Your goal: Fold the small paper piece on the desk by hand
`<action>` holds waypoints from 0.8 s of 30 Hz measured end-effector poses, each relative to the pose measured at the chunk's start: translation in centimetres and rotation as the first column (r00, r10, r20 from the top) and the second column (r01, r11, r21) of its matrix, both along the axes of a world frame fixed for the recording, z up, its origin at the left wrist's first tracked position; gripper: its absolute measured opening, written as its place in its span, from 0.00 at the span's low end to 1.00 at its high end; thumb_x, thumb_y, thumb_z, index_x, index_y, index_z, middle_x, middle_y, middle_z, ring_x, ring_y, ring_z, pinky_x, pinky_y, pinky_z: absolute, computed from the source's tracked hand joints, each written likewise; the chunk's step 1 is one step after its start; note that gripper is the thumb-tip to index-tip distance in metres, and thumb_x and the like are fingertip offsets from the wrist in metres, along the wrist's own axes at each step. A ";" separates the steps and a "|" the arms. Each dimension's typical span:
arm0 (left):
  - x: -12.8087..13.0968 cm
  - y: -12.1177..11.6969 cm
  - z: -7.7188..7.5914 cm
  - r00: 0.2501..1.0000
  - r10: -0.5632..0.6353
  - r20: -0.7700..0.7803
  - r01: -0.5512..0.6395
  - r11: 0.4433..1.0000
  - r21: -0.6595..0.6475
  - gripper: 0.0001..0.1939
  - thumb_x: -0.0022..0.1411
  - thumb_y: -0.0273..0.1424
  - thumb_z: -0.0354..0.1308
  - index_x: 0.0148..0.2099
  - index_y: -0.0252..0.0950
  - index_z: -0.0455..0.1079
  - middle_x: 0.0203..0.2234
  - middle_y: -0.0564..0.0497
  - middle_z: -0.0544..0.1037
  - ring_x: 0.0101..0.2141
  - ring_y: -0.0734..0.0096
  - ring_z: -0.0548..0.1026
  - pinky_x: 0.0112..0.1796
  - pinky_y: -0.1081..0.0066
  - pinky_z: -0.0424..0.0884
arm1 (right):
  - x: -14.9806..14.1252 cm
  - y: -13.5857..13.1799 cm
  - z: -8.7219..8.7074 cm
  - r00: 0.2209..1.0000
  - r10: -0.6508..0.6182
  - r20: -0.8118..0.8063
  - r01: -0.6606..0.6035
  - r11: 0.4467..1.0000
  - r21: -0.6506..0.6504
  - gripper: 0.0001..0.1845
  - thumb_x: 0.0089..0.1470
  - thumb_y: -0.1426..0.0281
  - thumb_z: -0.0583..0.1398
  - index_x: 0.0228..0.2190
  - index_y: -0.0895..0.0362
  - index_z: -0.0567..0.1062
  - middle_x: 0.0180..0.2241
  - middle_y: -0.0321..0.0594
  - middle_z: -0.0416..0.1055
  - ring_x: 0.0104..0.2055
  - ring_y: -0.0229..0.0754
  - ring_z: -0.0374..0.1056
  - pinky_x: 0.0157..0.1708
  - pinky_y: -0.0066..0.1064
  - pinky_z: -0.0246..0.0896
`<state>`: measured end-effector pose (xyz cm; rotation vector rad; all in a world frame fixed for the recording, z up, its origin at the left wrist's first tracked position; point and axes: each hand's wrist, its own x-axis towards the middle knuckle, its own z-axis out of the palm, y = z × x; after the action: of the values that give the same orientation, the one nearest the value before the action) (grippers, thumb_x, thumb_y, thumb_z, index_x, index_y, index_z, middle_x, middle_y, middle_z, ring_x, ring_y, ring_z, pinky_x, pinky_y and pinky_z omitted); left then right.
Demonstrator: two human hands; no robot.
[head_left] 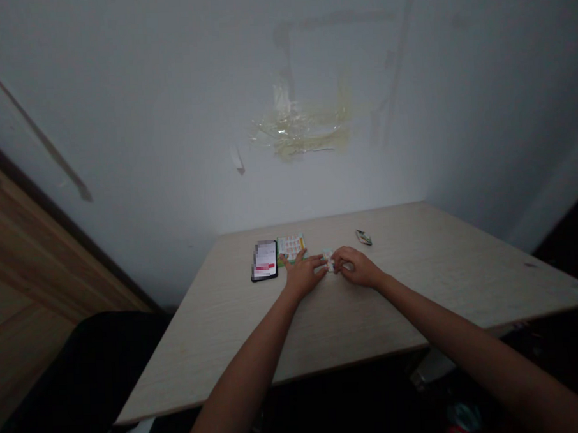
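My left hand [303, 277] lies on the table with its fingers spread, their tips at the left edge of a small white printed piece [328, 261], paper or card. Thumb and fingers of my right hand [359, 268] are pinched together at the right side of that same piece. What exactly sits between those fingertips is hidden and too small to make out. Just beyond my left thumb and index finger is a green-edged printed sheet [291, 243] with rows of small pictures.
A phone [265, 261] with a lit screen lies left of the sheet. Beyond my right hand is a small dark-and-white wrapper-like scrap [363, 237]. The pale wooden table [351, 322] meets a wall [181, 151] with tape remnants [309, 129]. A dark chair-like shape [98, 359] stands at left.
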<state>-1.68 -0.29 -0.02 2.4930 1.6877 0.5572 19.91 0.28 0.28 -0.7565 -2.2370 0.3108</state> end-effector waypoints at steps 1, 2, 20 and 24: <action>0.0 0.0 0.0 1.000 0.001 -0.003 -0.001 1.000 -0.001 0.17 0.66 0.48 0.51 0.54 0.62 0.72 0.59 0.61 0.71 0.66 0.46 0.53 0.57 0.26 0.25 | 0.1 0.2 -0.1 1.000 -0.009 -0.019 0.010 1.000 0.010 0.12 0.48 0.82 0.56 0.30 0.55 0.74 0.39 0.42 0.73 0.46 0.44 0.68 0.50 0.38 0.62; 0.0 0.0 0.0 1.000 0.000 -0.006 0.000 1.000 -0.003 0.17 0.66 0.48 0.51 0.54 0.62 0.72 0.59 0.61 0.71 0.66 0.46 0.53 0.57 0.26 0.25 | 0.1 0.4 -0.3 0.998 -0.027 -0.052 0.028 0.999 0.027 0.12 0.48 0.82 0.57 0.31 0.55 0.74 0.39 0.42 0.73 0.45 0.44 0.68 0.50 0.38 0.62; -0.1 0.2 -0.2 0.999 -0.033 -0.040 0.032 0.999 -0.010 0.17 0.68 0.48 0.47 0.56 0.64 0.69 0.60 0.62 0.70 0.67 0.47 0.52 0.56 0.23 0.28 | -0.5 1.2 -0.5 0.946 -0.281 0.161 0.266 0.958 0.110 0.10 0.53 0.80 0.57 0.35 0.57 0.74 0.43 0.45 0.72 0.48 0.45 0.66 0.51 0.36 0.59; -0.1 0.4 -0.2 0.998 -0.044 -0.046 0.043 0.999 -0.020 0.18 0.68 0.49 0.48 0.57 0.63 0.68 0.61 0.62 0.69 0.67 0.47 0.51 0.56 0.23 0.29 | -0.7 1.7 -0.6 0.910 -0.349 0.224 0.338 0.937 0.087 0.09 0.58 0.76 0.56 0.38 0.57 0.75 0.43 0.45 0.72 0.48 0.44 0.66 0.51 0.35 0.58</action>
<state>-1.82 0.10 -0.26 2.5420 1.6413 0.4805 19.24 2.02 -0.31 -1.1949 -2.2642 -0.0059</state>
